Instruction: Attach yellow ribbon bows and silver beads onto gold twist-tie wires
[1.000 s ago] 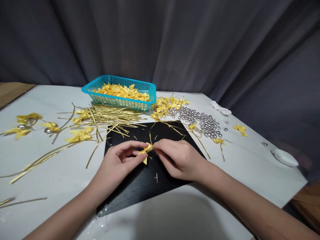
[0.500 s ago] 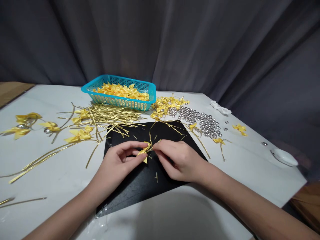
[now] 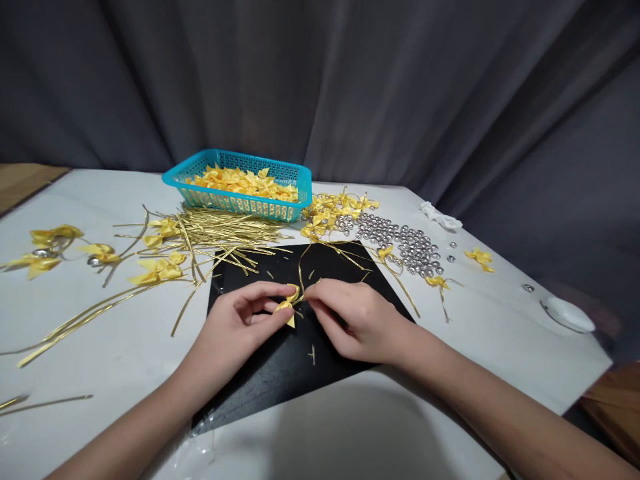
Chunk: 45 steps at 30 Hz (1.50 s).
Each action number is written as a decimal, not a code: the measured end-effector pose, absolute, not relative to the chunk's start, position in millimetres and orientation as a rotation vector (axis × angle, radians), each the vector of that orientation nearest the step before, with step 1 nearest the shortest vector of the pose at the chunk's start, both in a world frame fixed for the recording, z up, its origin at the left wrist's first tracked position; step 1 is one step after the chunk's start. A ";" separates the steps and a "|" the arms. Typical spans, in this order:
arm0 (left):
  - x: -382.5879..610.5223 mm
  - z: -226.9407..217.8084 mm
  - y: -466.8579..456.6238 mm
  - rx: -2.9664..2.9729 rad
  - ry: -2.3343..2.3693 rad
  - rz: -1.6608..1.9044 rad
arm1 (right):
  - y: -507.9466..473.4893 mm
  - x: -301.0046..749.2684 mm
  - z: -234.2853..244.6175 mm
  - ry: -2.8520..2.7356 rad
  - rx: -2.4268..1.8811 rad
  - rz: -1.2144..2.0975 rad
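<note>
My left hand (image 3: pixel 240 327) pinches a small yellow ribbon bow (image 3: pixel 289 305) over a black mat (image 3: pixel 280 373). Facing it, my right hand (image 3: pixel 353 319) is closed with its fingertips on a thin gold wire tie (image 3: pixel 301 267) that rises from the bow and curves away toward the back. Both hands rest low on the mat, fingertips nearly touching at the bow.
A teal basket (image 3: pixel 240 197) full of yellow bows stands at the back. A pile of gold wire ties (image 3: pixel 220 233) lies in front of it. Silver beads (image 3: pixel 405 243) spread at the right. Finished bows (image 3: pixel 50 247) lie at the left, a white dish (image 3: pixel 567 313) at the far right.
The bow has turned slightly between the fingertips and sits a little lower; the hands stay in place.
</note>
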<state>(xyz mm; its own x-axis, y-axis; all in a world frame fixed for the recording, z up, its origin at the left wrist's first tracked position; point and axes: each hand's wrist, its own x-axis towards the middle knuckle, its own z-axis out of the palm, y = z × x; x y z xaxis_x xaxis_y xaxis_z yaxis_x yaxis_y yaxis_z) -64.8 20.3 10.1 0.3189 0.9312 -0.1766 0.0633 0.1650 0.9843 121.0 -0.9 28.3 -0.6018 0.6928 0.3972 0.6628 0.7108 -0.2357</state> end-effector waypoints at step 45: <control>-64.6 6.5 15.0 1.453 0.953 0.851 | -22.7 95.9 0.9 -2.476 -1.097 -0.229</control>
